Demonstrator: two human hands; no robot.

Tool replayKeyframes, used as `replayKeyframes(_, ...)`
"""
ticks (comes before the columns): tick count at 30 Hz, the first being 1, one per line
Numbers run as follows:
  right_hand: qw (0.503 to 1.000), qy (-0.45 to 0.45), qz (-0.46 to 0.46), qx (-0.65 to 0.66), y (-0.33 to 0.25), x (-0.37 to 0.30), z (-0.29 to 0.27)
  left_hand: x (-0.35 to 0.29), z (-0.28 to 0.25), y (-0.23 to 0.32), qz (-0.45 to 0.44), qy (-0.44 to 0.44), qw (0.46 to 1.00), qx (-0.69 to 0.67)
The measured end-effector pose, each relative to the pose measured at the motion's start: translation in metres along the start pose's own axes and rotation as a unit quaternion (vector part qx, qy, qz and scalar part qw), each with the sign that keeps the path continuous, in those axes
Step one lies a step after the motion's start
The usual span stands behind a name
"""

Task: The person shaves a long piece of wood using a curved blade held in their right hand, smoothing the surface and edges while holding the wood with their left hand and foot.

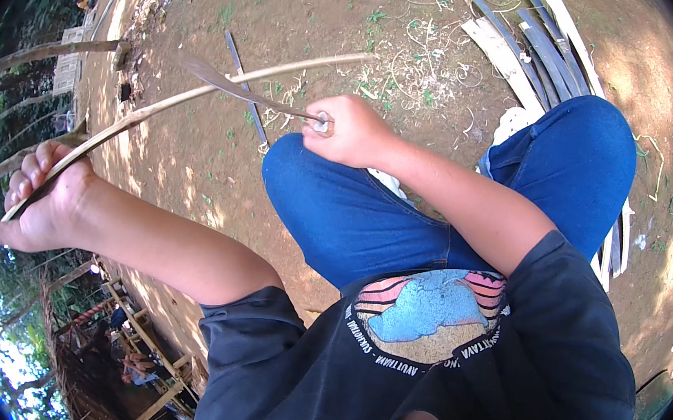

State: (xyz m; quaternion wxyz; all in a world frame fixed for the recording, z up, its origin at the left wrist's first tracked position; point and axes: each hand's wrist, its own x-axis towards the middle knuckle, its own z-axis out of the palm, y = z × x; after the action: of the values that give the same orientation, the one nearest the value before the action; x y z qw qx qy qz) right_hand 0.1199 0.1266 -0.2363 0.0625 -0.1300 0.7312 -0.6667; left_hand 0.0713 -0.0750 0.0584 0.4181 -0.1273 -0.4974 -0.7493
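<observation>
Long thin pale strip (141, 114) is held by left hand (51, 196), well out to the left; fingers are closed round it, palm turned up. Strip is angled from near left to far middle, far end raised above the dirt ground (324, 12). Knife (262, 100) is gripped by right hand (353, 130), fist clamped on the handle, set by the bent left knee. Blade is pointed left and is crossed with the strip in view; whether contact is made cannot be told. A dark strip (256, 122) is laid on the ground beyond the blade. Pale shavings (378, 91) are scattered farther off, far middle. Pile of dark and pale strips (545, 56) is placed far right, beyond the right knee. Blue jeans (336, 218) and dark T-shirt (551, 355) are worn.
</observation>
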Motion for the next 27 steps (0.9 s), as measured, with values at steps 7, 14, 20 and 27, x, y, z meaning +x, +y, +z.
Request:
replayKeyframes(7, 0.985, -0.008, 0.168, -0.04, 0.07, -0.005, -0.006, 0.006, -0.003, -0.009, -0.019, -0.051, 0.999, 0.006)
replayKeyframes(14, 0.997, 0.017, 0.069, -0.008, 0.032, 0.006, -0.011, 0.024, 0.003, 0.013, 0.006, -0.077, 0.996, -0.037)
replayKeyframes(20, 0.988, 0.005, 0.147, -0.045, 0.074, -0.002, -0.002, 0.029, -0.002, 0.012, -0.003, -0.098, 0.995, -0.002)
replayKeyframes(27, 0.987, 0.03, 0.145, -0.057, 0.079, 0.003, -0.011, 0.04, 0.005, 0.042, -0.017, -0.14, 0.989, -0.041)
